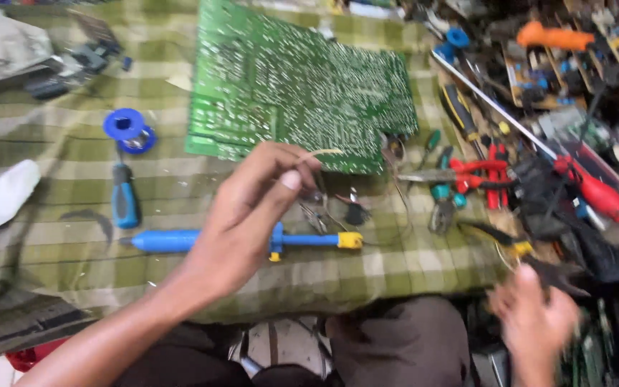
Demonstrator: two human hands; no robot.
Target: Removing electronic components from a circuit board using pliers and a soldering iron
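A blue desoldering pump (180, 241) lies on the green checked cloth surface (51, 265). Above it, the left hand (252, 208) has its grip pinched on a thin, springy solder wire (320, 153) near the glossy green circuit board (288, 82); best held steady. The blurred right hand (535, 315) hangs apart, grip unclear.

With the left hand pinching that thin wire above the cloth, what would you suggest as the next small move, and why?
Probably bring the right hand up to a tool. It is blurred and seems empty at the cloth's lower right edge, close to the pliers, while the left hand pinches the wire just below the circuit board, so the wire looks ready to be worked.
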